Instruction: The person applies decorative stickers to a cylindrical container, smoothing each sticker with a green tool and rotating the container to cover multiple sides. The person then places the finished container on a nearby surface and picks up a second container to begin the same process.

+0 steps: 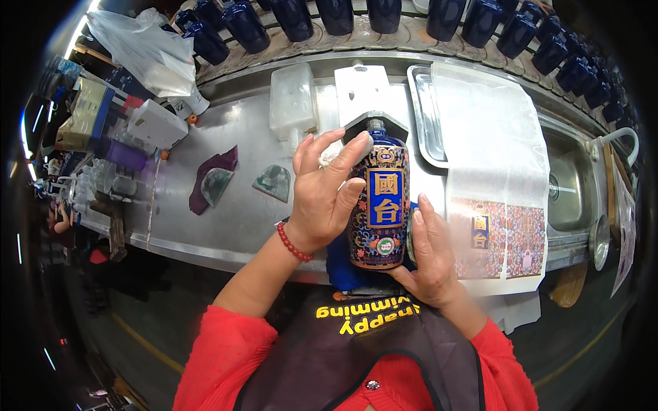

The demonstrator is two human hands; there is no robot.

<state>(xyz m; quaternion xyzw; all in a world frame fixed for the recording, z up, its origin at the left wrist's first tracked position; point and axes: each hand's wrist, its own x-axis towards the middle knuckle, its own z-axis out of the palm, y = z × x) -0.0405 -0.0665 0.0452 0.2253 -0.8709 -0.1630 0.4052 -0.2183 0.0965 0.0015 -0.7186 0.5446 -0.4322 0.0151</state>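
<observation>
A dark blue glass bottle (378, 205) with an ornate multicoloured label and a blue, gold-framed panel leans back in front of me, its open neck pointing away. A grey angular holder (354, 127) sits behind its neck. My left hand (322, 195) curls at the bottle's upper left side, with a small whitish wad (332, 152) among its fingers; the wad's kind is unclear. Along the lower right side lies my right hand (433, 257), thumb at the base and fingers fairly straight, steadying the bottle. Something greenish between that palm and the bottle is mostly hidden.
Printed label sheets (497, 236) under translucent paper lie right, partly over a metal tray (426, 116). Beyond is a sink (572, 192). Two green-grey scrapers (273, 182), a maroon cloth (199, 195) and a clear block-shaped bottle (293, 99) lie left. Blue bottles (291, 17) line a conveyor (329, 44).
</observation>
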